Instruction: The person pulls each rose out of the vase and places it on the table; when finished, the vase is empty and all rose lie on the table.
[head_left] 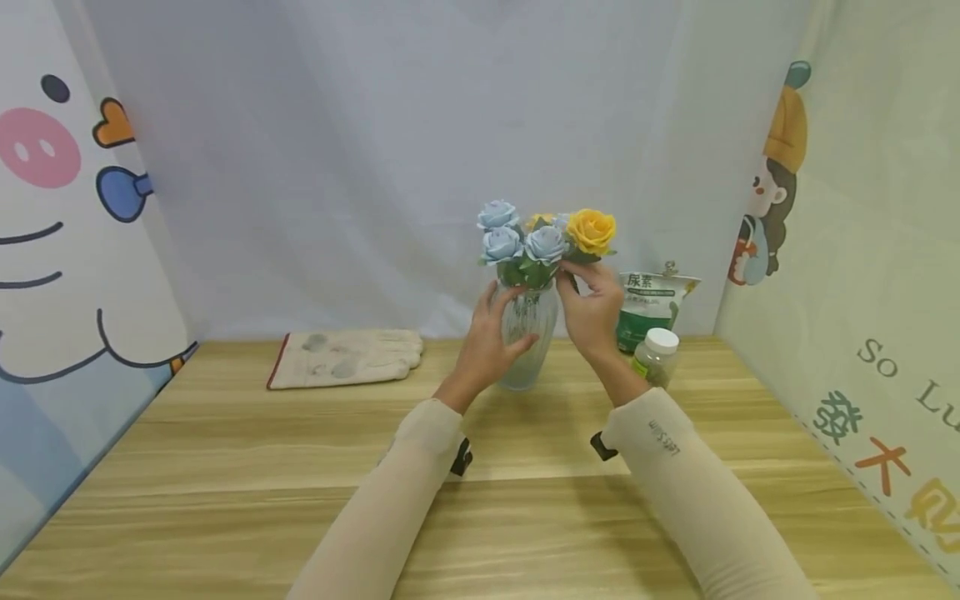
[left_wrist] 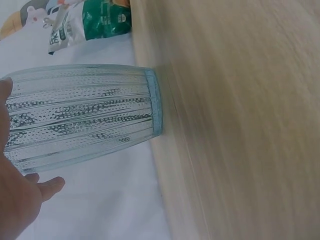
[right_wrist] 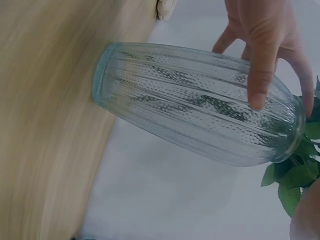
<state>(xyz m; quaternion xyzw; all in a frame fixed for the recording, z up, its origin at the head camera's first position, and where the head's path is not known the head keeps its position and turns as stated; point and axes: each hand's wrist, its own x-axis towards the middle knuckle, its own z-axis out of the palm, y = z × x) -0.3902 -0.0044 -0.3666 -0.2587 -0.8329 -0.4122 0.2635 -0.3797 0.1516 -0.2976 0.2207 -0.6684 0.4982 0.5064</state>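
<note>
- Work glove [head_left: 347,358], flat, far left on the counter [head_left: 247,475]
- Left hand [head_left: 484,342] curled round the ribbed glass vase [head_left: 542,325], upright, far centre
- Blue roses [head_left: 502,245] in it
- Yellow rose [head_left: 592,231] right of them
- Right hand [head_left: 592,310], apart from the left, just below the yellow bloom; cannot tell whether it grips
- Clipped urea pouch [head_left: 648,302] behind white-capped jar [head_left: 657,353], far right

pale gloves [head_left: 356,354], white-capped jar [head_left: 657,354], clipped green-and-white pouch [head_left: 649,304]

Pale-blue roses [head_left: 502,246]; yellow rose [head_left: 592,231] at their three o'clock; vase [head_left: 534,315] clear bluish, ribbed, dotted; glove [head_left: 352,358] at vase's nine o'clock cream, red-edged; table [head_left: 225,483] streaked yellow-brown
</note>
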